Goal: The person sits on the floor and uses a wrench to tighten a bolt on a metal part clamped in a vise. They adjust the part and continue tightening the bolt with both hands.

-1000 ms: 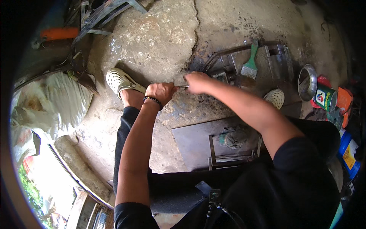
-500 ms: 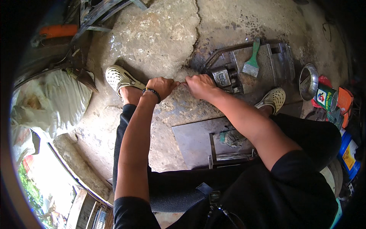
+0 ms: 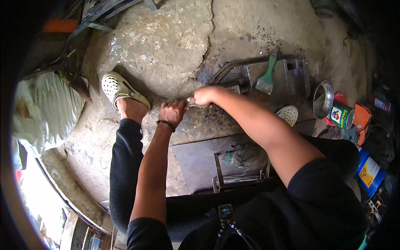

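Observation:
My left hand (image 3: 173, 112), with a dark beaded bracelet at the wrist, is closed with curled fingers. Right beside it, my right hand (image 3: 204, 96) grips a small, shiny, curved metal piece (image 3: 196, 106). The piece bridges the gap between both hands, and its left end runs into my left fingers. Its exact kind is too small to make out. Beyond my right wrist lies a heavy metal block (image 3: 235, 88), partly covered by the arm. A paintbrush (image 3: 266, 78) with a green handle rests on the metal frame (image 3: 295, 77) there.
A flat metal sheet (image 3: 191, 160) lies nearer me, with a crumpled rag (image 3: 242, 157) on it. To the right are a metal bowl (image 3: 323, 99), a green can (image 3: 339, 115) and a blue container (image 3: 370, 171). A white sack (image 3: 50, 108) stands left.
Both hands have come nearer to me. My right hand has turned, and more of the shiny metal piece now shows. The whole view has shifted slightly.

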`<act>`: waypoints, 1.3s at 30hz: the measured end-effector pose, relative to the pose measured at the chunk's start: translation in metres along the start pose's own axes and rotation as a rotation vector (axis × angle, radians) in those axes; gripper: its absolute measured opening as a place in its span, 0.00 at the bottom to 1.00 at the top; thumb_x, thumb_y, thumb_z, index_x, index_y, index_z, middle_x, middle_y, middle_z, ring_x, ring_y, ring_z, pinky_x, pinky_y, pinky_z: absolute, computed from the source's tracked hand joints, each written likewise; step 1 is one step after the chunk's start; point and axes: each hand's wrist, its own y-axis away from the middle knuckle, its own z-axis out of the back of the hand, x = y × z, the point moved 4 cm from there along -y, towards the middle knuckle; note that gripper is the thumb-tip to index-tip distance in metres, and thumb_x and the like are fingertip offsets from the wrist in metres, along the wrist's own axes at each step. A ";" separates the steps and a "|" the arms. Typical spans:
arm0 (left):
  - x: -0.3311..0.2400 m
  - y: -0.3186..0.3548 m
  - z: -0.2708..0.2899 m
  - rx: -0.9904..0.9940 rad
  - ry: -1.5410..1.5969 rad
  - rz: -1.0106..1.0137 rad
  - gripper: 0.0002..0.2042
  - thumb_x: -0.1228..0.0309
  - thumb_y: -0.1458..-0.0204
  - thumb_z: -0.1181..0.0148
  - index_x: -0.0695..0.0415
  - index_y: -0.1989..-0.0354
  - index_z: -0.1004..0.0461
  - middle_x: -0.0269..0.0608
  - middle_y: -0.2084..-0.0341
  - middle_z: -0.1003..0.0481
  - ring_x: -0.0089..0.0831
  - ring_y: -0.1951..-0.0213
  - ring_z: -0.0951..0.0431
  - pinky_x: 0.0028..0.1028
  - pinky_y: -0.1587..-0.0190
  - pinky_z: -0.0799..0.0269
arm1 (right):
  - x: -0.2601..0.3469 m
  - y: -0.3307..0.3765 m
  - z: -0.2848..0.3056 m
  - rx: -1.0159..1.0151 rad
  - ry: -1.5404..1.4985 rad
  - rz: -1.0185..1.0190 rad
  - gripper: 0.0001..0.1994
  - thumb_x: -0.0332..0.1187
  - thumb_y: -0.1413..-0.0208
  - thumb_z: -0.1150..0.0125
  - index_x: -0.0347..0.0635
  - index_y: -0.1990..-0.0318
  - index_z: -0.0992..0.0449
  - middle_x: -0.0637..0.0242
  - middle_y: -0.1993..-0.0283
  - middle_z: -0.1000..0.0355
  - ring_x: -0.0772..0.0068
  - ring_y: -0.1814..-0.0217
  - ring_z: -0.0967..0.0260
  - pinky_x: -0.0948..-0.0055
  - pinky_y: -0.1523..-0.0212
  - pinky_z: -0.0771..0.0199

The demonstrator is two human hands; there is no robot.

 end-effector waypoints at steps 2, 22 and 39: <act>0.010 0.006 -0.013 0.049 -0.055 -0.010 0.16 0.56 0.41 0.45 0.50 0.51 0.25 0.37 0.60 0.20 0.36 0.55 0.20 0.42 0.50 0.31 | 0.008 0.032 -0.012 -0.415 0.159 0.121 0.28 0.58 0.38 0.49 0.36 0.53 0.24 0.46 0.54 0.23 0.51 0.49 0.24 0.51 0.49 0.26; 0.001 0.023 -0.030 0.178 0.557 0.310 0.23 0.54 0.35 0.54 0.61 0.70 0.24 0.57 0.77 0.24 0.58 0.70 0.23 0.47 0.68 0.31 | -0.015 -0.021 -0.007 0.413 -0.315 0.033 0.20 0.52 0.40 0.40 0.42 0.60 0.19 0.64 0.64 0.20 0.70 0.71 0.23 0.64 0.69 0.25; -0.006 0.031 -0.012 0.392 0.637 0.446 0.33 0.42 0.36 0.59 0.63 0.78 0.27 0.51 0.83 0.28 0.46 0.76 0.31 0.45 0.68 0.34 | 0.000 0.036 -0.044 -0.959 0.374 0.446 0.06 0.37 0.49 0.44 0.48 0.72 0.27 0.58 0.70 0.30 0.56 0.68 0.23 0.59 0.70 0.22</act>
